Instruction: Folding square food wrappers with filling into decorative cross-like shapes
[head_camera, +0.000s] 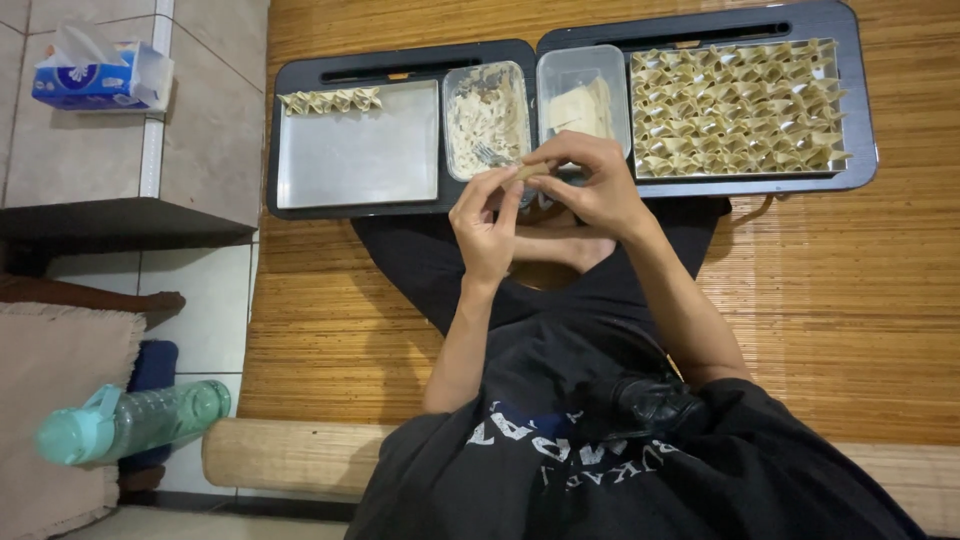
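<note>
Folding a dumpling wrapper (532, 172) with both hands.
Left hand (487, 225) and right hand (592, 185): fingertip grip clamped on it, above the filling container (487, 118).

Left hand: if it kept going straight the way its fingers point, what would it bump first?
Probably the filling tub with the fork, just beyond the left hand; depth is unclear.

1. The floor is covered by a woven bamboo mat (830, 300)
2. Pale floor tiles (195, 290) are seen at the left
3. A beige rug (50, 400) is laid in the lower left corner, under even light
</note>
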